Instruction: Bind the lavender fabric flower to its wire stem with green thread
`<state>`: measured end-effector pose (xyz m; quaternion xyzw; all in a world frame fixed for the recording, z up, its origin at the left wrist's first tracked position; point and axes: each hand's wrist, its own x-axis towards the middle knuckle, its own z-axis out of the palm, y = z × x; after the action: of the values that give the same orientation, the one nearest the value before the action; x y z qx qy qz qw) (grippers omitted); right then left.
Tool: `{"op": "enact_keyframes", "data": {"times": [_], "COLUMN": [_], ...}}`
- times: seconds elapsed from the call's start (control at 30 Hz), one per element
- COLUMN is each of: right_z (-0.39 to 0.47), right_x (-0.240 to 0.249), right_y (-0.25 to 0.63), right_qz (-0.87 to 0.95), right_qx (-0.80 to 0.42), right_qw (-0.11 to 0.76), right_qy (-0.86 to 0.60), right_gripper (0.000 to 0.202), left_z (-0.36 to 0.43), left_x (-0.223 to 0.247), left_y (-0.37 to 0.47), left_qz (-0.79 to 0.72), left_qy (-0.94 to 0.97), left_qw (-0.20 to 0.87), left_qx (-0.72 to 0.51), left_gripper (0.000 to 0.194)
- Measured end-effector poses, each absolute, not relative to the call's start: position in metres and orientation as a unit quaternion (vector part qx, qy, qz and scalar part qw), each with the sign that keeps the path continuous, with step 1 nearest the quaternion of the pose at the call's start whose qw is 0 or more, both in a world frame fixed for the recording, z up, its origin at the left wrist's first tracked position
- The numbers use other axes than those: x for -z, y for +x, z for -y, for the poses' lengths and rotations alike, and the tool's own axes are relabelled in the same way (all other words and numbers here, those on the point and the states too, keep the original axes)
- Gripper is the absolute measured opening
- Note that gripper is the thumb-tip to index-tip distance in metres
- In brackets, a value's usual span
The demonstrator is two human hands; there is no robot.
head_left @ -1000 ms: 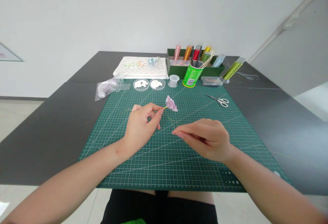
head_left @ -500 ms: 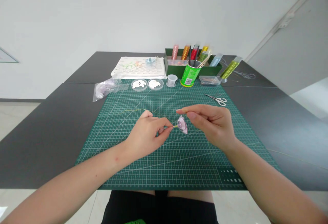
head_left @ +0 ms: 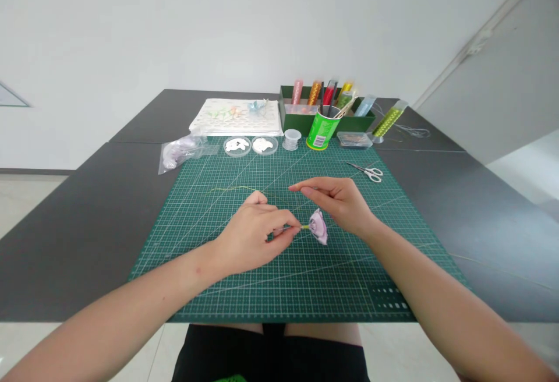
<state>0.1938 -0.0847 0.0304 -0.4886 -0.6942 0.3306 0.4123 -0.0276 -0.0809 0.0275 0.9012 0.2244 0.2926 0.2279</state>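
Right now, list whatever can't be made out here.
All in the head view:
Lower stem of the flower: hidden by the left hand.
Whether the right hand holds the yellowish strand: too fine to trace against the mat.
Small print on the green can: too small.
Wall frame: cut off by the left edge.

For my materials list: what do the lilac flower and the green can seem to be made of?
Lilac flower: perhaps thin fabric or paper, matte, judging by its soft, pale folds. Green can: cardboard or metal, I cannot tell; smooth printed outside, with a barcode.
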Motion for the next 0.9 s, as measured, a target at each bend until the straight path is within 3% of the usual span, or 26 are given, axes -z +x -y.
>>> {"op": "enact_keyframes", "data": {"times": [0.37,0.63,0.9], "right_z": [0.078,0.083,0.091], "right_x": [-0.017,-0.034,-0.048], "right_y": [0.191,0.200,0.201], "right_qz": [0.704,0.744,0.790], "right_qx": [-0.433,-0.454,-0.456], "right_qw": [0.342,0.237,0.216], "right_qy": [-0.447,-0.429,-0.349], "right_gripper": [0.033,0.036,0.030], "left_z": [0.074,0.074,0.073], "left_x": [-0.033,-0.036,-0.036], "left_y": [-0.033,-0.035,-0.034], "left_qz": [-0.310,-0.366,-0.393], "left_qy": [0.840,0.819,0.811], "left_qw": [0.190,0.144,0.131], "left_qx": [-0.403,-0.418,-0.414], "left_gripper": [0.011,0.014,0.017]}}
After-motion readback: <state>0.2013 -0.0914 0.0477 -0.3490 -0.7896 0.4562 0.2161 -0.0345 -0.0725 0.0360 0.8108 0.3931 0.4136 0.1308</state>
